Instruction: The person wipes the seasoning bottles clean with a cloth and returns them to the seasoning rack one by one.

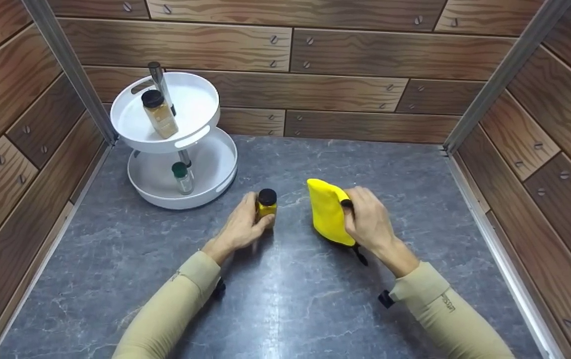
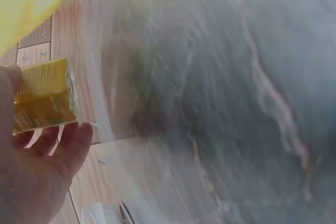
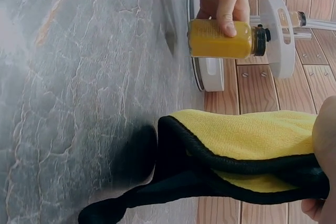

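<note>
My left hand [image 1: 238,224] grips a small square spice jar [image 1: 267,212] with yellow contents and a black cap, held upright over the table. In the right wrist view the thumb lies across the front of this jar [image 3: 218,39]; the left wrist view shows its clear base [image 2: 72,93] beyond the fingers. To the right, my right hand [image 1: 369,219] holds a folded yellow cloth [image 1: 328,212] by its upper edge. Black trim [image 3: 181,137] borders the cloth, and a black strap [image 3: 136,198] dangles from its lower corner.
A white two-tier round stand [image 1: 183,202] is at the back left. Its upper tray carries a black-capped jar [image 1: 161,117] beside the central post; a small green-capped jar [image 1: 183,178] stands on the lower tray. Wood-patterned walls [image 1: 345,92] enclose the grey marbled table [image 1: 166,259].
</note>
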`<state>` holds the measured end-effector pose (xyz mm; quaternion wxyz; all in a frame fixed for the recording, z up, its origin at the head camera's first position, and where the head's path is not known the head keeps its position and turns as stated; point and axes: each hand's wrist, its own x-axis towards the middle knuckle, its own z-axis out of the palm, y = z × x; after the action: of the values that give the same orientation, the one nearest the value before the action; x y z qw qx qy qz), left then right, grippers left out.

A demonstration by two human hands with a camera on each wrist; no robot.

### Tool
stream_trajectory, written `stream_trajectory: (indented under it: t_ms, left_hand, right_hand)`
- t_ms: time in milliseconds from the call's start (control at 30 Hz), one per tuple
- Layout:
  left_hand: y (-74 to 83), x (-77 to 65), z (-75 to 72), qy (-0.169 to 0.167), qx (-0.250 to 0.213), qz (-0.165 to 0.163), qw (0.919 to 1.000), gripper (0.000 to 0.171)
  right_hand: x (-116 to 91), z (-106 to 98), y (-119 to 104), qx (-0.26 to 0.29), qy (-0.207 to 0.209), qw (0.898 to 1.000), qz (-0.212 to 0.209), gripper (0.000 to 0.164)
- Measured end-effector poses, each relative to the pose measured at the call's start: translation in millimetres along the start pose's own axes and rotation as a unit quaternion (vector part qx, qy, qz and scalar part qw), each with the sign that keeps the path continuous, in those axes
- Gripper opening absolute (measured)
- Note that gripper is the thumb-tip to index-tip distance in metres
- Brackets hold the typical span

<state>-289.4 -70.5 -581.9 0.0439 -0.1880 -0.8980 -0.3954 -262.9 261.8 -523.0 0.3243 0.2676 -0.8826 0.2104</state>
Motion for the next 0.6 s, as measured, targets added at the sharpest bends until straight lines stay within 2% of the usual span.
stream_trajectory:
  t_ms: [200,600]
  left_hand:
    - [11.1,-1.6,1.6,0.013,-0.013,-0.003,0.9998,0.044]
    - [41.1,-2.3,7.3,0.031,-0.038,0.031,0.9983,0.043]
  right_hand:
    - [3.7,4.3,-5.5,0.006,0.012,1.0,-0.008,0.016]
    - [15.0,13.2,-20.5,0.01,0.027,0.999,-0.039,0.02]
